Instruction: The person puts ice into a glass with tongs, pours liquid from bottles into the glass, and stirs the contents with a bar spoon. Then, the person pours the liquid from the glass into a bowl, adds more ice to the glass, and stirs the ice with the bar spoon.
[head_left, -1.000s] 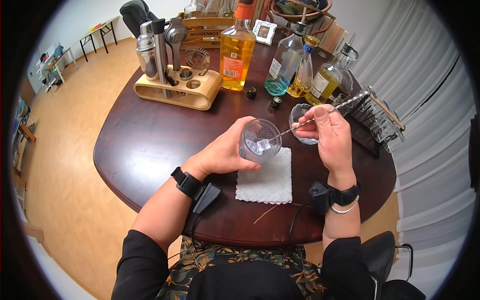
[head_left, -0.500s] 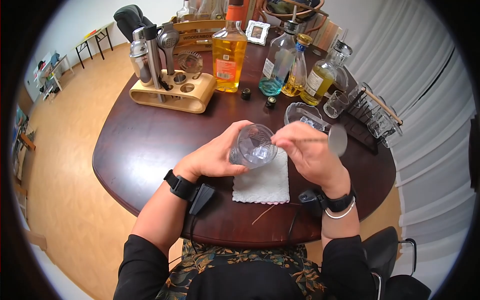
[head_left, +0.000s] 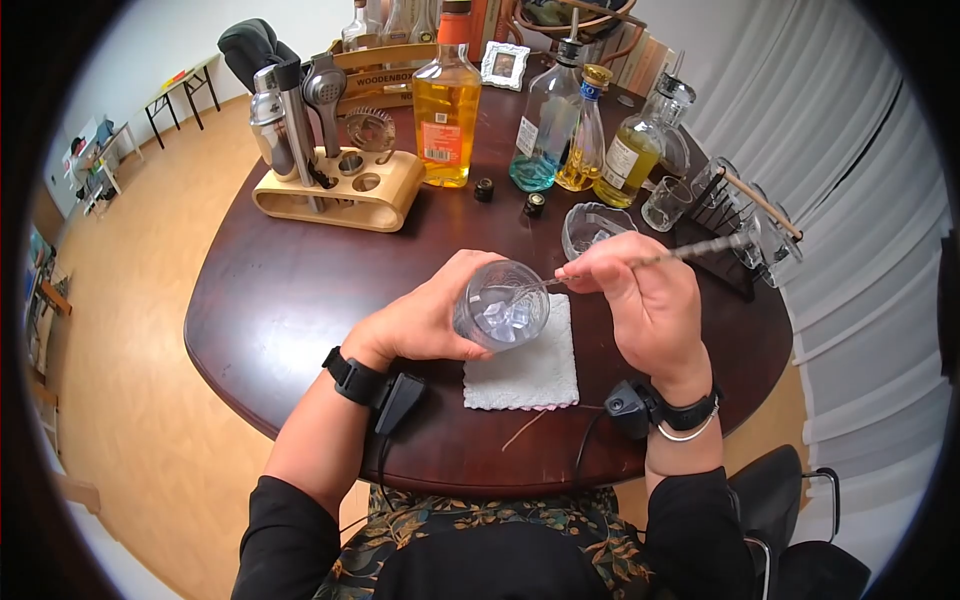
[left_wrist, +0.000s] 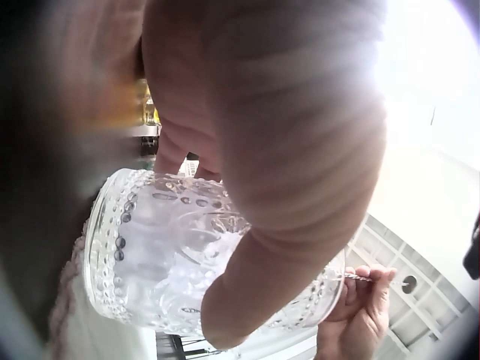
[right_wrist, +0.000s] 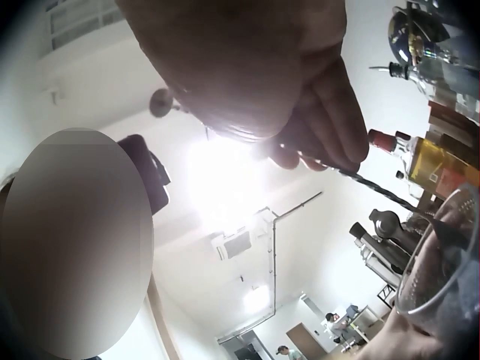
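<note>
My left hand (head_left: 415, 318) wraps round a clear embossed glass (head_left: 473, 312), tilted over a folded white cloth (head_left: 522, 382). Ice cubes (head_left: 508, 320) lie inside. In the left wrist view the glass (left_wrist: 142, 255) shows its beaded pattern, with the thumb across its side. My right hand (head_left: 652, 315) pinches a bar spoon (head_left: 690, 248) with a twisted metal stem, at the right of the rim. The stem slants down into the glass mouth, its upper end blurred and pointing right. In the right wrist view the twisted stem (right_wrist: 375, 187) runs from the fingers to the glass.
Behind the right hand stands a glass bowl (head_left: 580, 222) with ice. Several bottles, including an amber one (head_left: 440, 130), line the back, with two dark caps (head_left: 484, 190) before them. A wooden bar-tool stand (head_left: 390, 205) is at left, a glass rack (head_left: 735, 235) at right.
The right hand has dipped and turned, and the spoon's stem swung round from pointing up and right to a flatter slant. The left hand keeps its grip on the glass, now slightly nearer me.
</note>
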